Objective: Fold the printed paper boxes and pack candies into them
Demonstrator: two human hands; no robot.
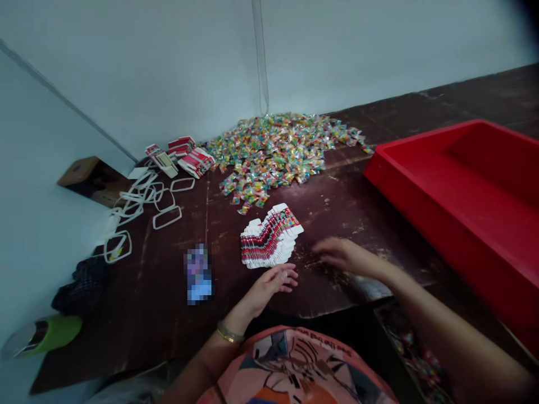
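Observation:
A fanned row of small printed cards or flat packets (269,238), red and white with colourful fronts, lies on the dark table. Just below its near edge is my left hand (275,280), fingers apart and slightly curled, with nothing in it. My right hand (337,252) is to the right of the row, apart from it and blurred by motion. Its fingers look stretched out toward the left, and no held thing shows. Beyond the row spreads a large heap of small clear packets with colourful contents (282,146).
A large red tray (421,196) stands at the right. On the left are a phone-like blurred rectangle (199,275), loose white bands (167,217), stacked red-and-white cards (197,163), a cardboard box (95,179), a dark bag (82,286) and a green object (63,332).

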